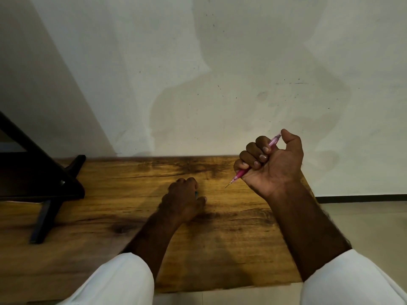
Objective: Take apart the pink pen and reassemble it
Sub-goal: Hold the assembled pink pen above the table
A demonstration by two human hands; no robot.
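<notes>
A: Where is the pen (255, 160) sitting?

B: It is lying in the right hand (272, 165), raised above the far right part of the table (123, 194). The fingers (253, 150) are curling tightly around its pink barrel, the thumb is pressing on the upper end, and the thin tip is pointing down-left toward the table.

A: And the left hand (182, 200)?

B: It is resting low on the table near its middle, left of the pen. The fingers are bunching together over something small and dark at the fingertips; I cannot tell what it is.

A: Anything else?

B: A dark stand (41, 172) is sitting at the table's left end, and white sleeves (119, 280) are covering both forearms.
</notes>
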